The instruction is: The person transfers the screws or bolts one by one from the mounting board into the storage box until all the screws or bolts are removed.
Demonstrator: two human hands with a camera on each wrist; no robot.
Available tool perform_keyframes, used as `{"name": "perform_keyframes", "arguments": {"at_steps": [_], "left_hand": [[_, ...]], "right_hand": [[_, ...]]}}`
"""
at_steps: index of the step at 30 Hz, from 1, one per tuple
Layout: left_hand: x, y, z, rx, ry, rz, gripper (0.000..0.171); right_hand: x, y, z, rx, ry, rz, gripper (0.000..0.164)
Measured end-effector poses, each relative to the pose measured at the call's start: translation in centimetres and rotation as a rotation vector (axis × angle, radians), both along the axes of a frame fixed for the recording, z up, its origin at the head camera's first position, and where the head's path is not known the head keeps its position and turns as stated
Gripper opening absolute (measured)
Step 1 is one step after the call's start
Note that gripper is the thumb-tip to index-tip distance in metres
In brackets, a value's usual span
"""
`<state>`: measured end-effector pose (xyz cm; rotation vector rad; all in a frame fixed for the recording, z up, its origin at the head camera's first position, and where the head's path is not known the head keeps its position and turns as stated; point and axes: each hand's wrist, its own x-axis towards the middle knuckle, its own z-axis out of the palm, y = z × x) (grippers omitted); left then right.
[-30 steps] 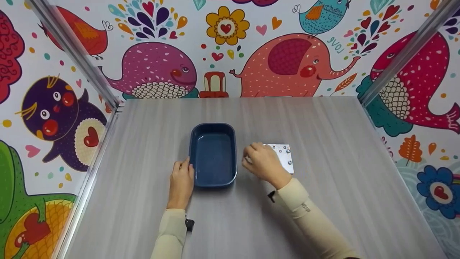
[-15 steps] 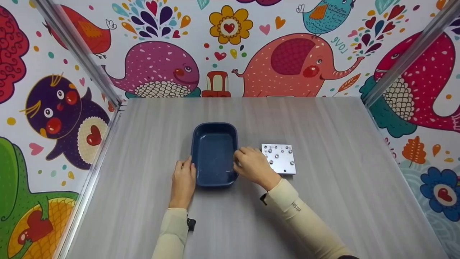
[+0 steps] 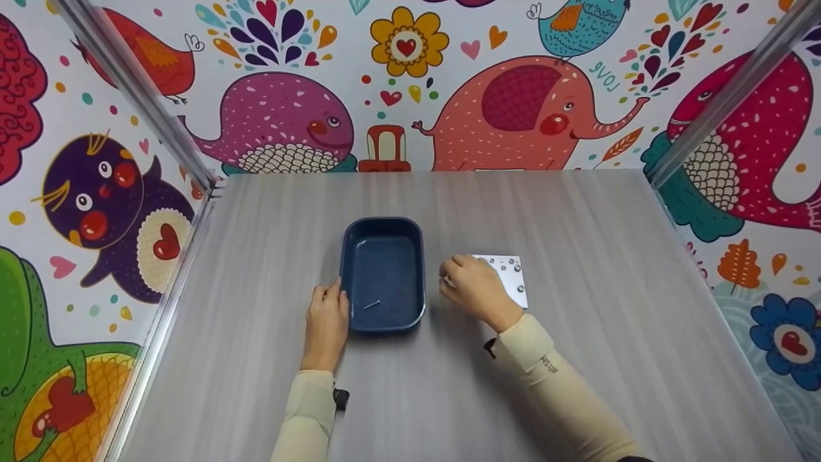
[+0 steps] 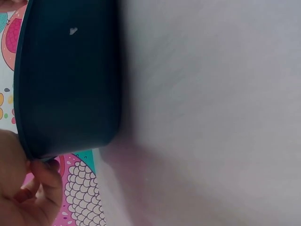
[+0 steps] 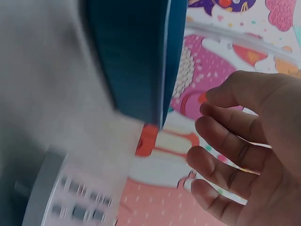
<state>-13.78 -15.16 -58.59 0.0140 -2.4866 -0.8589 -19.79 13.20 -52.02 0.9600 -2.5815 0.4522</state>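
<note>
A dark blue rectangular tray [image 3: 386, 269] stands on the table, with a small screw [image 3: 372, 305] lying on its floor near the front left. My left hand [image 3: 326, 324] pinches the tray's left rim between thumb and fingers; the left wrist view shows these fingers [image 4: 44, 183] at the rim. To the right of the tray, my right hand [image 3: 474, 289] hovers at a silvery square plate [image 3: 512, 282] and hides its left part. Several small screws or holes dot the plate. The right fingers [image 5: 221, 132] are loosely bent and hold nothing in the right wrist view.
A grey wood-grain table [image 3: 577, 359] lies beneath everything. Walls with printed cartoon animals rise at the back and both sides, with metal posts [image 3: 144, 96] at the corners.
My right hand goes left to the tray's right rim, lets go of a screw there, and returns right over the plate. The screw now lies in the tray. My left hand stays put.
</note>
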Motion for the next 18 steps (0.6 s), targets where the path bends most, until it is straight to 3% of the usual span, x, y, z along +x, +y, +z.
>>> {"name": "perform_keyframes", "arguments": {"at_steps": [9, 18], "left_hand": [[0.2, 0.0, 0.3, 0.010, -0.048, 0.006, 0.030], [0.2, 0.2, 0.3, 0.016, -0.049, -0.004, 0.029]], "right_hand": [[-0.9, 4.9, -0.6, 0.003, 0.036, -0.098, 0.011], [-1.2, 7.7, -2.2, 0.035, -0.055, -0.199, 0.013]]}}
